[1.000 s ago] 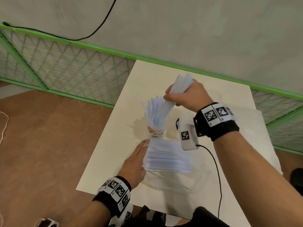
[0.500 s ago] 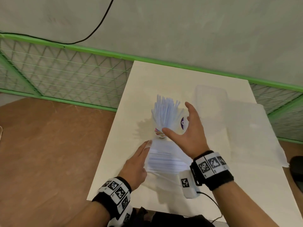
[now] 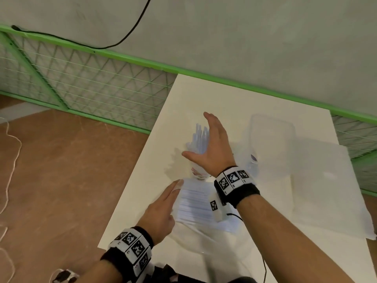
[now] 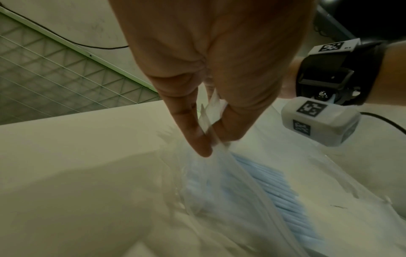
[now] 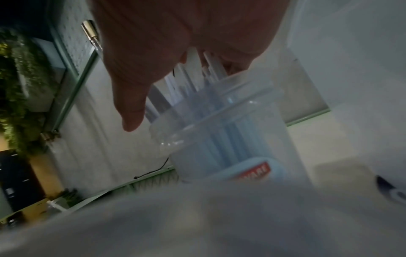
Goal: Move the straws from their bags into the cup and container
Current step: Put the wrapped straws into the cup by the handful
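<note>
Scene: a white bench (image 3: 255,103) is seen from above, set against a green mesh fence and a grey wall
Cup: a clear plastic cup (image 5: 230,139) with a red label is stood upright near the middle of the bench, already filled with upright pale blue straws (image 3: 201,137)
Right hand: the right hand (image 3: 212,148) is held open against the cup's standing straws, fingers straight and thumb spread, with nothing clasped in its grip
Left hand: the left hand (image 4: 208,87) is placed at the bag's left end, toward the near left corner of the bench; in the wrist view the edge of the bag is pinched between thumb and fingertips
Bag: a clear zip bag (image 3: 195,203) is laid flat just on the near side of the cup, with a layer of blue straws still inside (image 4: 274,191)
Container: a clear lidless container (image 3: 271,137) is stood toward the far right edge, well apart from the bag; no straws can be made out in it
Key relation: the bagged straws are laid with their long axis across the bench, left to right, and lie back toward the body from the open right hand; the left hand is the nearer one, already on the bag
Judged next step: the right hand would likely need to be drawn back to the bag for another bundle
</note>
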The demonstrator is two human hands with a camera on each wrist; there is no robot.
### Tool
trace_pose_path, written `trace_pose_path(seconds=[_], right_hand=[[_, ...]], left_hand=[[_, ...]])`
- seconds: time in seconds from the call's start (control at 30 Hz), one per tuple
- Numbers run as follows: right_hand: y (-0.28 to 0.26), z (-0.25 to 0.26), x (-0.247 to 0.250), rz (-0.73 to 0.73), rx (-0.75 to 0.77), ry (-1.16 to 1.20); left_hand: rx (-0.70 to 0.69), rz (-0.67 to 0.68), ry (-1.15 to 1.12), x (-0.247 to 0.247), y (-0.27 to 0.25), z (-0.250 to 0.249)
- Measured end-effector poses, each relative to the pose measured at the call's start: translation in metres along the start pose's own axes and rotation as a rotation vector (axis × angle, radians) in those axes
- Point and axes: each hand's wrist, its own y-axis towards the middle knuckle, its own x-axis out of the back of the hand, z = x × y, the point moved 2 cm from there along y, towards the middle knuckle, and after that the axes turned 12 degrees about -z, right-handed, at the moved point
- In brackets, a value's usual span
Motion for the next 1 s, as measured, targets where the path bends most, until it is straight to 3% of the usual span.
trace_pose_path(seconds=[0.23,0.37,0.8,0.93,1.0], right_hand=[[0.011,-0.002,-0.011,0.03,0.279,0.012],[0.01,-0.009,-0.02,-0.056,0.397,-0.043],[0.017,-0.005,-0.017,-0.067,0.318,-0.054],[0.028,0.003,0.008,-0.24,0.181,0.076],[0.029,-0.003,0.012,-0.19,0.129,0.045]], left_hand=[[0.022,-0.056,-0.007,0.001,-0.005,-0.002],[0.036,-0.075,0.004,0.001,-0.007,-0.002],[0.067,-0.085,-0.003,0.002,-0.007,-0.005],[0.066,-0.091,-0.007,0.002,-0.007,-0.003],[0.067,-0.091,-0.008,0.002,-0.007,-0.002]])
